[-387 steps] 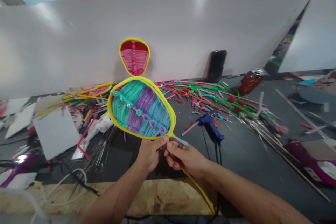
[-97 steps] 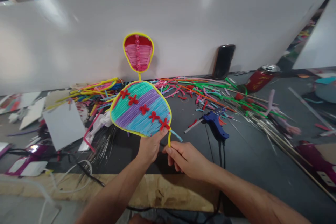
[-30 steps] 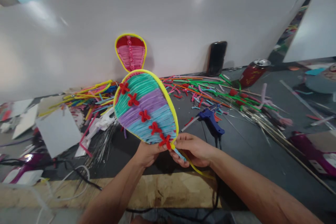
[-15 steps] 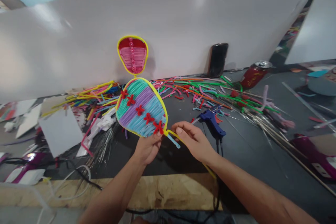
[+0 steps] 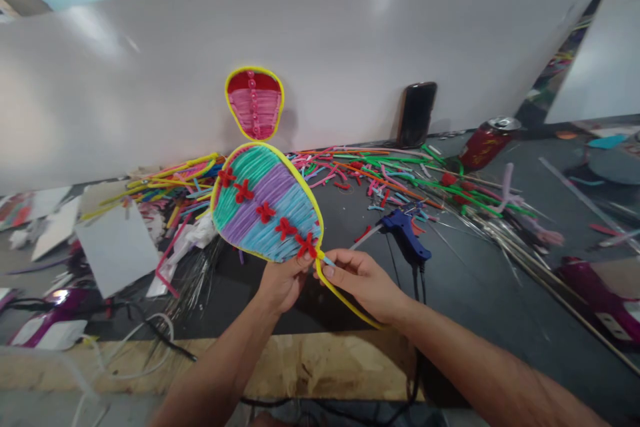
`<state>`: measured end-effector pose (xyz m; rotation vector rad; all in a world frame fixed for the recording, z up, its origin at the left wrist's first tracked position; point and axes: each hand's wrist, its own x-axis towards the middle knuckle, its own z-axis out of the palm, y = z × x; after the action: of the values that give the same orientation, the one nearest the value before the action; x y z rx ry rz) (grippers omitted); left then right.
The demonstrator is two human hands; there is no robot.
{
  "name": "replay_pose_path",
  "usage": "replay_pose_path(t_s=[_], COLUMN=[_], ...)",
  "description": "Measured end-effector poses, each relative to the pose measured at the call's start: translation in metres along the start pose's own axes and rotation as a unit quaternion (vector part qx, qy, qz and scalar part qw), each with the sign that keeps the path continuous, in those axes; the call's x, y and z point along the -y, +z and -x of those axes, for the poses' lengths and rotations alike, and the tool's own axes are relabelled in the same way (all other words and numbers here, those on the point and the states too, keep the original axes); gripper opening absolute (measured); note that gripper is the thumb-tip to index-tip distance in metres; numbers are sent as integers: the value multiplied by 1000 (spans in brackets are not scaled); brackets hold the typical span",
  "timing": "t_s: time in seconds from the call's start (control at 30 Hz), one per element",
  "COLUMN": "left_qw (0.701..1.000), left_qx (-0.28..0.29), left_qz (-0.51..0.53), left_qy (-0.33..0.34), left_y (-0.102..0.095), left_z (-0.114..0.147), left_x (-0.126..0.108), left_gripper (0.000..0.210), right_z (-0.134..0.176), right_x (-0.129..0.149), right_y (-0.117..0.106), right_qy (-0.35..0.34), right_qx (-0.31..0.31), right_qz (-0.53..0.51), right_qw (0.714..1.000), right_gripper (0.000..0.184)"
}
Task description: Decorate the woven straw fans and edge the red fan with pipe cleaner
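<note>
My left hand (image 5: 287,280) is closed on the lower tip of a pipe-cleaner fan shape (image 5: 273,190), with the thumb in front. Yellow edging frames its green, purple and blue bands, and a row of red crosses runs across it. At its tip, my right hand (image 5: 363,280) pinches the short light-blue pipe-cleaner stem (image 5: 329,261), mostly hidden by the fingers. A loose yellow pipe cleaner (image 5: 350,305) hangs from the same tip and passes below the right hand. Behind, a smaller pink and red piece with yellow edging (image 5: 255,105) stands against the white board.
Many coloured pipe cleaners (image 5: 345,163) lie along the board (image 5: 330,47). A blue glue gun (image 5: 407,237) rests right of my hands, its cord running down. Farther off are a phone (image 5: 416,115) and a red can (image 5: 487,145). White cards (image 5: 117,250) lie at left.
My right hand has shifted from the yellow pipe cleaner to the light-blue stem. The yellow strand now hangs free below it. The fan shape has tilted slightly.
</note>
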<state>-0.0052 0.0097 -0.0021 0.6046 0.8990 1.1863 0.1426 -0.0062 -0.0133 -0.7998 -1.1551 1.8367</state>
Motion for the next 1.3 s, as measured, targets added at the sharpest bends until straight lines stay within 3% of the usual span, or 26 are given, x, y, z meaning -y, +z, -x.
replay_pose_path(t_s=[0.07,0.17,0.3,0.47,0.67,1.3], left_qw=[1000,999,1000,999,999,999], left_qx=[8,15,8,0,-3,-19], left_qz=[2,13,25,39,41,46], left_qy=[-17,-25,0,-5,-20,-19], left_y=[0,-1,-3,-6,-2,0], left_z=[1,2,0,-1,1,1], left_x=[-1,0,5,7,5,6], left_gripper=[32,33,32,31,31,33], right_z=[0,-1,-2,2,5,5], right_x=[2,6,6,5,8,4], right_y=[-2,-7,-7,-2,-2,-7], right_qy=[-2,-36,-80,-140,-214,-375], right_qx=[14,-25,-84,-132,-121,-109], right_qz=[21,41,55,190,291,417], right_qw=[1000,998,992,963,925,821], right_gripper=[40,44,32,18,14,21])
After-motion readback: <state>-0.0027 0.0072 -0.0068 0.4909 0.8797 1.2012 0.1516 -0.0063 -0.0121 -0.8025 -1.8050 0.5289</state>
